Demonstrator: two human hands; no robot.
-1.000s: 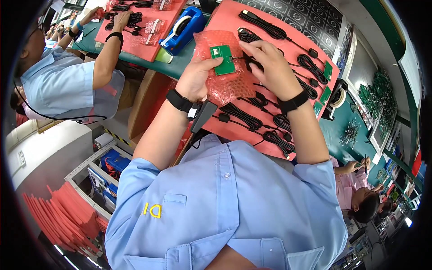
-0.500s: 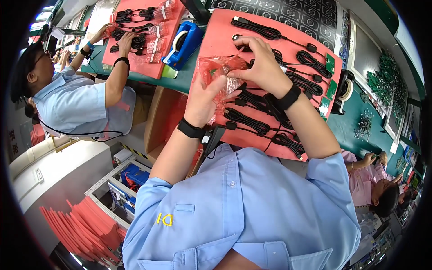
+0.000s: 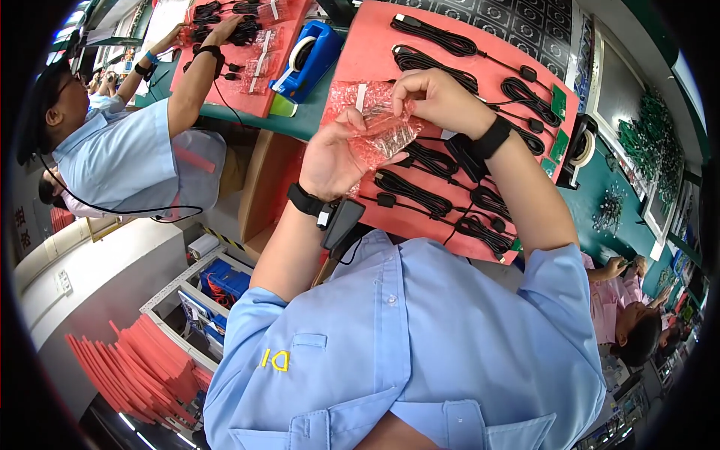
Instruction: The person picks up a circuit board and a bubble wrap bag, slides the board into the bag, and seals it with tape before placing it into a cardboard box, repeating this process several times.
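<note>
Both of your hands are closed on a small pink bubble-wrap bag (image 3: 386, 131), held just above the worktop. Your left hand (image 3: 334, 154) pinches the bag from about eight o'clock, thumb on top. Your right hand (image 3: 435, 97) grips its upper edge from about two o'clock, fingertips curled tight. You wear a black wrist strap on each arm. What sits inside the bag is too blurred to tell.

Beneath your hands lies a red mat (image 3: 457, 71) covered with coiled black cables (image 3: 431, 41) in rows, running from twelve o'clock down to four o'clock. A blue tape dispenser (image 3: 311, 49) stands at about eleven o'clock on the green worktop (image 3: 292, 124). Farther out at ten o'clock a co-worker in a light blue shirt (image 3: 124, 157) handles cables on another red mat.

One risk, as a judgement: the bag is thin and slippery, so a loose pinch could let it, or whatever it holds, drop among the cables below. Pulling your hands apart too hard could tear the wrap.
</note>
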